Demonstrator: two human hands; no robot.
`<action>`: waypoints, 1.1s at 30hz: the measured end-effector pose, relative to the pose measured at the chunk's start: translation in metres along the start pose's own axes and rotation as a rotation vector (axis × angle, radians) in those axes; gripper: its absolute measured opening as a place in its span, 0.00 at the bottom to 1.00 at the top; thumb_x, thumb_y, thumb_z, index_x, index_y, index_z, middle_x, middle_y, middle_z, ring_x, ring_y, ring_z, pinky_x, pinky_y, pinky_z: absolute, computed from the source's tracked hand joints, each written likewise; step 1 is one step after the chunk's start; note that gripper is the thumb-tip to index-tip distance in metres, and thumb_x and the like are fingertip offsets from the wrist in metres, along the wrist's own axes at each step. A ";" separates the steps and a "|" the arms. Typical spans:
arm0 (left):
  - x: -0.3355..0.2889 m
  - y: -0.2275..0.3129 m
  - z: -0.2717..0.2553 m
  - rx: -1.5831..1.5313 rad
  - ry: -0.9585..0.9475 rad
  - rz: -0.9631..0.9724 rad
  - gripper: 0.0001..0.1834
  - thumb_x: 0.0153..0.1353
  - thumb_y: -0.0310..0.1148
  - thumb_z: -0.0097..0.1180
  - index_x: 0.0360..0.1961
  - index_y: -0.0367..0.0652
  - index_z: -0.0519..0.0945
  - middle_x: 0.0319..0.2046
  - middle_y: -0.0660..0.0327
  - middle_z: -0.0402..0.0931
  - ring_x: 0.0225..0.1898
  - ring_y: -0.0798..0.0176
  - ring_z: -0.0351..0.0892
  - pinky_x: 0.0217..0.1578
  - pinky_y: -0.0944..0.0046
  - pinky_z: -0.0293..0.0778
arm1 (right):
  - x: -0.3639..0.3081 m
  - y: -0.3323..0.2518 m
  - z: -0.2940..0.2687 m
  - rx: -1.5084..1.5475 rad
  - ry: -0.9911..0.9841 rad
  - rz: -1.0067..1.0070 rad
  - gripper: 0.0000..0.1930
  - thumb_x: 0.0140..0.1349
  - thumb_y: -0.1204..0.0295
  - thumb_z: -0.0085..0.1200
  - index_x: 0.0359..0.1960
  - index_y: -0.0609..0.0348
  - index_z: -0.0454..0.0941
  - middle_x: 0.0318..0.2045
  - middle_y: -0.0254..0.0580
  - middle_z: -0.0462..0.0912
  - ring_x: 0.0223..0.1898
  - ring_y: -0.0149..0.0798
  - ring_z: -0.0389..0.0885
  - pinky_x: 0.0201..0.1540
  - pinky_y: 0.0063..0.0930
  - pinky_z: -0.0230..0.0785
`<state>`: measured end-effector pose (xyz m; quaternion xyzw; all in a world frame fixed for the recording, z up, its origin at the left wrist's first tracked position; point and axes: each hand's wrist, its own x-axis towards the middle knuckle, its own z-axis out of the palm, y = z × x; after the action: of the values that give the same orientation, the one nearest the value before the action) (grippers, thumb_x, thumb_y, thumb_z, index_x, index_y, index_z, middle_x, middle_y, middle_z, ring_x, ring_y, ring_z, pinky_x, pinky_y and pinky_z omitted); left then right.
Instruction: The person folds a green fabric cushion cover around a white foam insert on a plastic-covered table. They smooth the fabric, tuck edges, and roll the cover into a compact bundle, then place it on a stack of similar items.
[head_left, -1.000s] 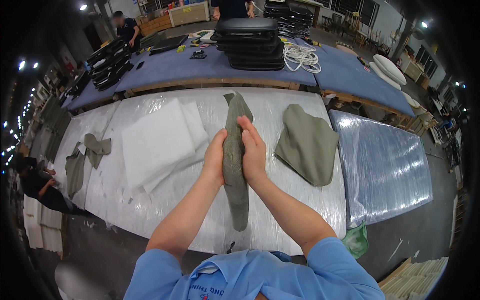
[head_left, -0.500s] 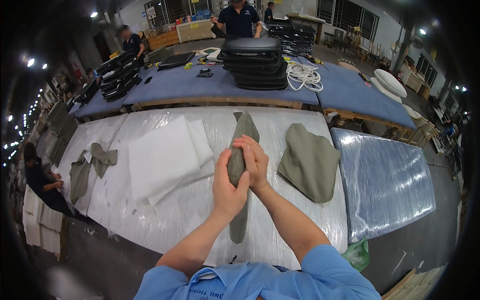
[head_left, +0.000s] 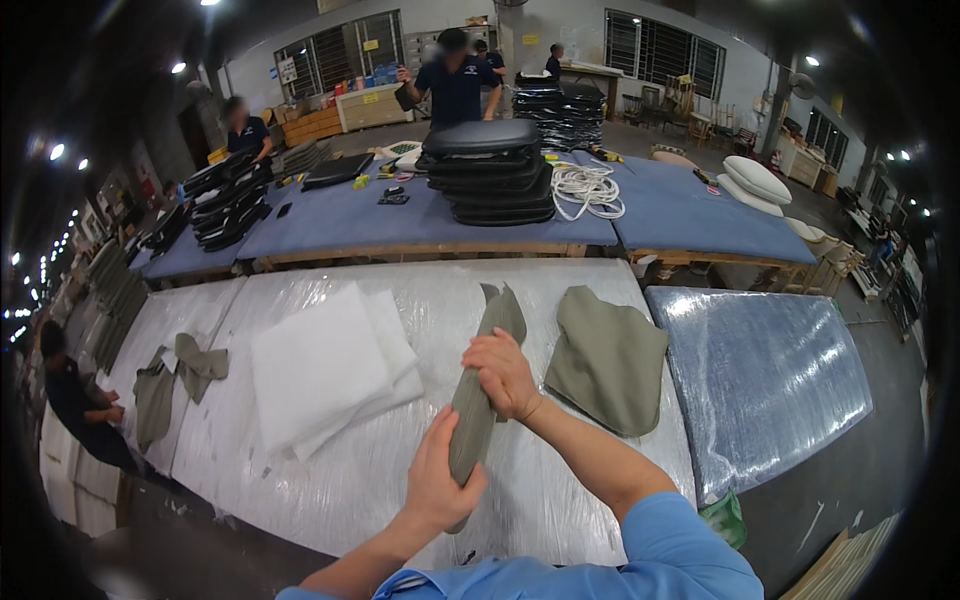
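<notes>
A long olive-grey fabric piece [head_left: 472,425], rolled or folded lengthwise, stretches between my hands above the plastic-wrapped table [head_left: 560,490]. My left hand [head_left: 440,480] is closed around its lower, nearer part. Higher up, my right hand [head_left: 503,372] grips it with bent fingers, and a pointed loose end sticks out beyond. The inside of the fold is hidden. To the right of my right hand lies another olive-grey fabric cover [head_left: 608,362], spread flat. White sheets of soft padding [head_left: 322,370] are stacked at an angle on the left.
Smaller olive-grey fabric pieces [head_left: 155,400] lie at far left, near a person [head_left: 85,405]. Behind is a blue-topped table [head_left: 330,215] with stacked black cushions [head_left: 485,175] and coiled white cord [head_left: 588,190]. A plastic-wrapped blue panel [head_left: 765,385] adjoins on the right.
My hands have moved apart along the fabric: the left came down toward me, the right stayed farther up. The fabric now shows as a longer strip. The view has tilted up.
</notes>
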<state>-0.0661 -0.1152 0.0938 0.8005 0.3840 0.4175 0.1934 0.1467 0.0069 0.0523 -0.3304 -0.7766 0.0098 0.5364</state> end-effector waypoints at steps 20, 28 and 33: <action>-0.034 0.003 -0.053 0.048 -0.563 -0.543 0.45 0.58 0.40 0.63 0.71 0.28 0.59 0.39 0.45 0.83 0.31 0.44 0.85 0.42 0.46 0.79 | -0.004 -0.064 0.045 -0.024 -0.325 -0.256 0.16 0.60 0.58 0.55 0.20 0.52 0.71 0.24 0.39 0.70 0.31 0.45 0.69 0.48 0.42 0.62; -0.039 0.005 -0.048 0.319 -0.459 -0.330 0.53 0.64 0.44 0.62 0.76 0.26 0.45 0.73 0.30 0.53 0.73 0.31 0.58 0.71 0.49 0.62 | 0.006 -0.060 0.050 0.089 -0.261 -0.227 0.13 0.66 0.59 0.54 0.28 0.54 0.75 0.30 0.40 0.74 0.38 0.46 0.74 0.58 0.47 0.62; -0.016 0.030 -0.048 0.190 -0.578 -0.501 0.53 0.62 0.42 0.64 0.76 0.26 0.45 0.71 0.27 0.55 0.66 0.26 0.68 0.66 0.43 0.68 | -0.005 -0.046 0.036 0.078 -0.196 -0.238 0.13 0.66 0.58 0.54 0.31 0.54 0.74 0.34 0.40 0.75 0.43 0.48 0.75 0.64 0.52 0.59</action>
<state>-0.0973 -0.1466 0.1316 0.7810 0.5340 0.0773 0.3145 0.0939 -0.0196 0.0498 -0.2126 -0.8579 0.0085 0.4676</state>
